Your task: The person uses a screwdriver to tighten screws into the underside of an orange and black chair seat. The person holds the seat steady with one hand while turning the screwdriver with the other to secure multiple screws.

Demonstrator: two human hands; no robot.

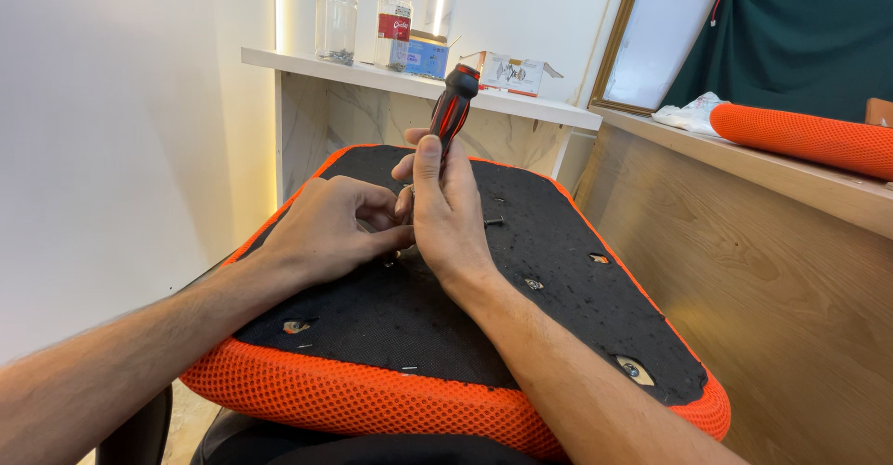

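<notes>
Here the right hand point(445, 206) wraps closed around a black-and-red screwdriver point(453, 105), held upright with the handle rising above the fist and the shaft hidden behind the fingers. The left hand point(327, 231) rests on the black fabric underside of an overturned orange mesh seat cushion point(391, 400), its fingertips pinched together at the spot where the tool tip meets the cushion. What they pinch is too small to tell; it is probably a screw.

The cushion lies across the person's lap, underside up. Several cut-outs in the fabric expose mounting holes point(633, 368). A loose screw point(493, 221) lies on the fabric just beyond the right hand.

For good execution, judged from this position:

- Keep the screwdriver square to the fabric surface; a tilted shaft is likely to slip out of the fastener head.
- Keep the left fingertips low and close to the tip as a guide, but clear of the tip itself.
- Press straight down through the handle while turning, since the padded cushion can give under load.
- Steady the cushion on the lap, because it has no rigid support beneath it.

Beyond the cushion, a white shelf point(279, 58) carries two glass jars point(336, 20) and small cardboard boxes point(510, 73). A wooden counter point(819, 181) at right bears an orange mesh roll point(809, 137).
</notes>
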